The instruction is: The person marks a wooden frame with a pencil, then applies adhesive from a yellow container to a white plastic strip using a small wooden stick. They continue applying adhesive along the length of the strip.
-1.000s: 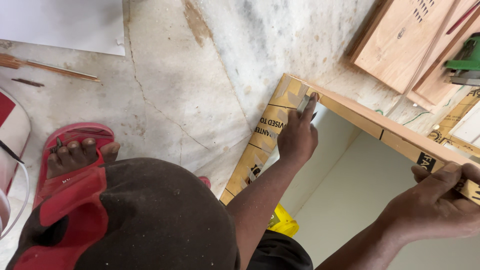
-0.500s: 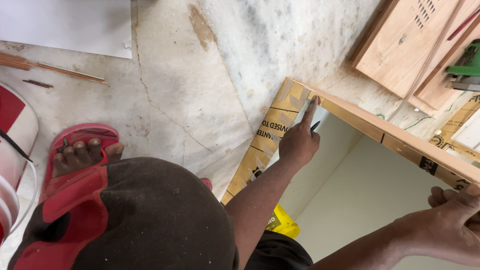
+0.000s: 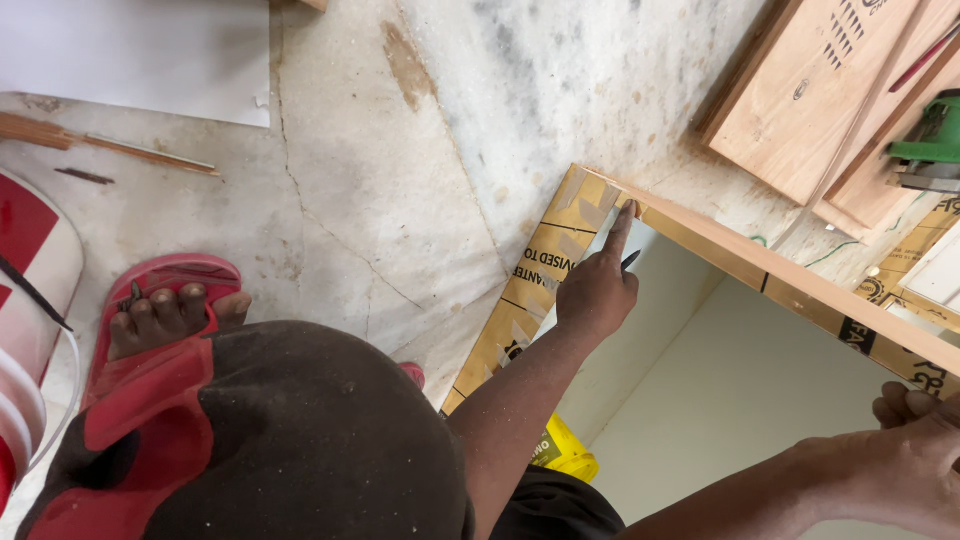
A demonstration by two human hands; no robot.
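Note:
An open plywood cabinet frame (image 3: 800, 285) with taped yellow-brown edges and a white inside lies on the stone floor. My left hand (image 3: 598, 292) rests at its top left corner, index finger stretched along the inner edge into the corner. A thin dark pencil tip (image 3: 630, 261) sticks out of that fist. At the lower right, my right hand (image 3: 915, 455) curls its fingers against the frame's long side board. My knee in dark and red cloth fills the lower left.
A foot in a red sandal (image 3: 165, 320) stands on the marble floor at left. Plywood boards (image 3: 800, 100) and a green power tool (image 3: 930, 150) lie at upper right. A white sheet (image 3: 130, 55), a wooden stick (image 3: 100, 142) and a red-white container (image 3: 25, 300) sit at left.
My right hand has slid down and right along the side board. My left hand stays at the corner, its index finger now stretched further into it.

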